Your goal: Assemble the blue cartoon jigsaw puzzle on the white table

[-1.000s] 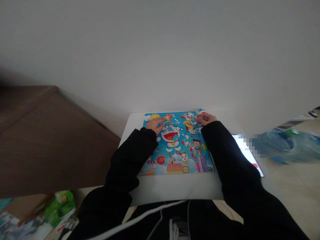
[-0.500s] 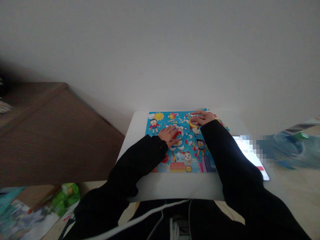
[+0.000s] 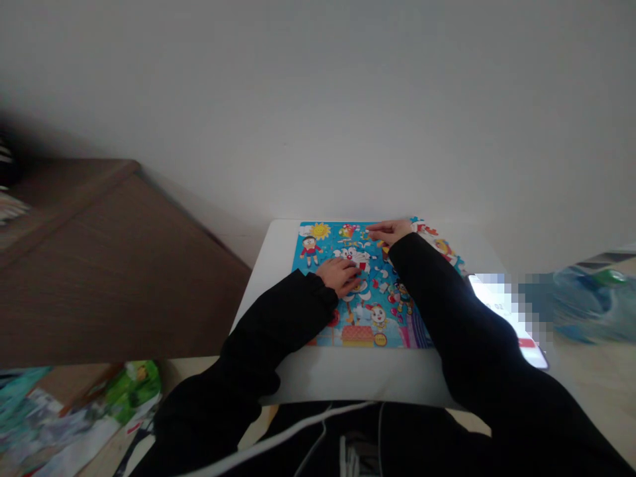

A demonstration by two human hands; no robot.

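1. Has the flat, rectangular, bright-blue cartoon jigsaw puzzle [image 3: 368, 318] lying on the white, smooth-topped table [image 3: 372, 374], far edge near the pale grey wall [image 3: 318, 132].
2. Has just shifted the bare left hand [image 3: 340, 275] from the upper left of the puzzle to the middle; holds it palm down, fingers loosely spread, over the large printed white-and-blue figure.
3. Thereby uncovers the printed boy in a red top [image 3: 309, 250], in a stretch of picture looking whole.
4. Has drawn the bare right hand [image 3: 392, 232] leftward from the right edge to the top part; bends the fingers down close together. Cannot tell of any piece pinched between them.
5. Thereby leaves in fuller view the many-coloured cluster of jigsaw pieces [image 3: 442, 245] just beside the puzzle, on the right.
6. Seems, as a judgement, to bring the work onto the unsettled middle and top, with small red and white pieces [image 3: 375, 283] scattered near the left fingertips.
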